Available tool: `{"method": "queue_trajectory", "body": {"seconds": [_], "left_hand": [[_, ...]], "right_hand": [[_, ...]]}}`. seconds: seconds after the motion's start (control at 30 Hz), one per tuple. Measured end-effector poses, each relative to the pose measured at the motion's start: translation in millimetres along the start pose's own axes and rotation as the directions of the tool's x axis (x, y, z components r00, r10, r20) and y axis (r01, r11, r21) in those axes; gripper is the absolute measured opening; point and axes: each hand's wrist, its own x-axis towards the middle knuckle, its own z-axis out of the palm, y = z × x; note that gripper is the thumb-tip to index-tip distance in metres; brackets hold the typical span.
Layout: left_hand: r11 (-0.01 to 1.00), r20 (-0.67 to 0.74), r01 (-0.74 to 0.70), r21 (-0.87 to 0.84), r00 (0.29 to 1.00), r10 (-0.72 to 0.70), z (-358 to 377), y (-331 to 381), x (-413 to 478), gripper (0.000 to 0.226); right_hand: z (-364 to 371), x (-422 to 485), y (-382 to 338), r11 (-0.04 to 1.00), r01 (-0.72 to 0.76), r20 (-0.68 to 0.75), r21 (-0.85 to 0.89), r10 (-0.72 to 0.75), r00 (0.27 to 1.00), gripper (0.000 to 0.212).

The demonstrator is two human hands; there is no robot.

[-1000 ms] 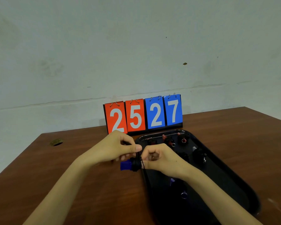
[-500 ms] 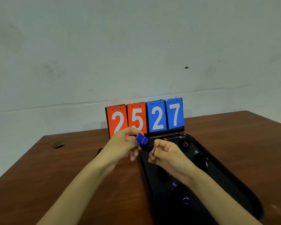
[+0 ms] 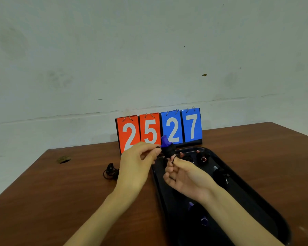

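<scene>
1. Blue whistle (image 3: 166,141) is up in the air between my hands, just over the far-left corner of the black tray (image 3: 247,197). Its black cord (image 3: 170,151) is bunched around the body.
2. Left hand (image 3: 137,166) pinches the bundle's side between thumb and fingertip. Right hand (image 3: 183,176) pinches the cord end just below, other fingers loosely curled.
3. Progress guess: early days. One loose cord (image 3: 110,173) lies on the desk (image 3: 60,201), and several wrapped whistles (image 3: 203,159) are left in the tray.

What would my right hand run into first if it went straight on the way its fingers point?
The right hand points up and away at the blue-topped black piece above its fingertips; behind that, probably the scoreboard, though depth is unclear.
</scene>
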Motion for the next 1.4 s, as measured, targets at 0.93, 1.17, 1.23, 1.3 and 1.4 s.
{"method": "queue_trajectory", "body": {"seconds": [0.93,1.17,1.23,1.3,1.4], "left_hand": [[0.503,0.268,-0.612,0.610,0.756,0.597,3.1,-23.1,4.2,0.051],[0.929,-0.057,-0.301,0.215,0.946,0.320,9.8,-25.1,-6.5,0.029],[0.956,-0.117,-0.273,0.107,0.951,0.285,14.5,-26.6,-10.4,0.032],[0.946,-0.122,-0.311,0.091,0.939,0.321,16.6,-29.1,-11.0,0.032],[0.905,-0.101,-0.389,0.174,0.907,0.409,15.6,-37.1,-8.6,0.027]], "right_hand": [[11.5,-5.5,12.2,0.997,-0.031,-0.125,-0.065,0.022,0.992,0.012],[15.5,-6.1,16.8,0.999,-0.022,-0.139,-0.043,0.016,0.990,0.012],[13.2,-4.9,16.0,0.996,0.012,-0.147,-0.087,-0.025,0.989,0.010],[11.0,-4.7,15.3,0.989,0.041,-0.149,-0.144,-0.062,0.987,0.011],[11.2,-6.2,16.3,0.966,0.076,-0.139,-0.246,-0.113,0.984,0.014]]}}
